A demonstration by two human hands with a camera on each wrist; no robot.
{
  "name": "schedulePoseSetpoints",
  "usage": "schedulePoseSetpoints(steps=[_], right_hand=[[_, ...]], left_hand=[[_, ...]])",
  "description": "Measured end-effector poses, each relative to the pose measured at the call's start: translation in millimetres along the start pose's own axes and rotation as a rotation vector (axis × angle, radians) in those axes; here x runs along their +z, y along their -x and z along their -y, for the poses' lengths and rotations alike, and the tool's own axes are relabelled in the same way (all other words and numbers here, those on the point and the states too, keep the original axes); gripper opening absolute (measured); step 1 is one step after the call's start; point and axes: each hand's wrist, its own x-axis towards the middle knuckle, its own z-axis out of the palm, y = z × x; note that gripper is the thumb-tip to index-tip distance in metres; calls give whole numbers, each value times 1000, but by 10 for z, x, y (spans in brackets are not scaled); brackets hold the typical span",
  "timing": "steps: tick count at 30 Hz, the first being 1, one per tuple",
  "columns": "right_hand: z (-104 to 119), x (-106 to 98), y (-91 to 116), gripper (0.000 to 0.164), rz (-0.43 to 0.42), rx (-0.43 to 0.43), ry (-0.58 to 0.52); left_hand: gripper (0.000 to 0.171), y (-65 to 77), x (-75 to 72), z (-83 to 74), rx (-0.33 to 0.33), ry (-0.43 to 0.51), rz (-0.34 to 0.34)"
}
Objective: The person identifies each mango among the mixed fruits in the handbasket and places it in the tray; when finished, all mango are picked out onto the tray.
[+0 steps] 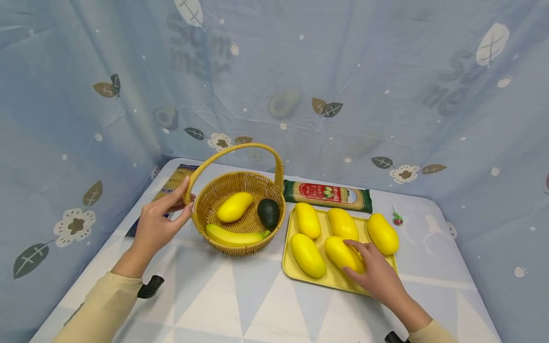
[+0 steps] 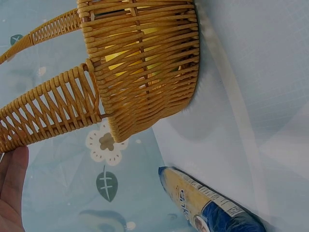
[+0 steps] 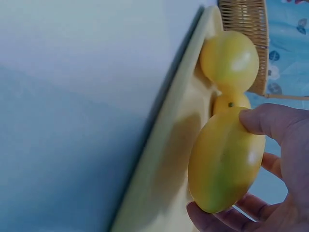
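Note:
A woven basket (image 1: 223,190) (image 2: 145,72) with an arched handle (image 1: 240,147) holds a yellow mango (image 1: 233,206), a banana (image 1: 233,235) and a dark avocado (image 1: 268,212). My left hand (image 1: 165,216) (image 2: 12,193) grips the handle's left base with thumb and fingers. To the right, a yellow tray (image 1: 326,282) (image 3: 164,159) carries several yellow mangoes. My right hand (image 1: 371,267) (image 3: 270,169) curls around the front-middle mango (image 1: 340,253) (image 3: 224,159), thumb on one end and fingers under the other.
A noodle packet (image 1: 328,195) lies behind the tray, a blue-and-yellow packet (image 1: 171,186) (image 2: 212,208) behind the basket's left. A small lollipop (image 1: 397,218) sits right of the tray. Blue patterned cloth walls enclose the table (image 1: 240,305).

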Motion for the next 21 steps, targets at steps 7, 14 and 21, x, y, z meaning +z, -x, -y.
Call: schedulePoseSetpoints(steps=[7, 14, 21], right_hand=[[-45, 82, 51, 67, -1, 30, -2], [-46, 64, 71, 67, -69, 7, -29], [-30, 11, 35, 64, -113, -14, -35]], left_hand=[[79, 6, -5, 0, -8, 9, 0], [79, 3, -1, -2, -9, 17, -1], [80, 6, 8, 1, 0, 21, -5]])
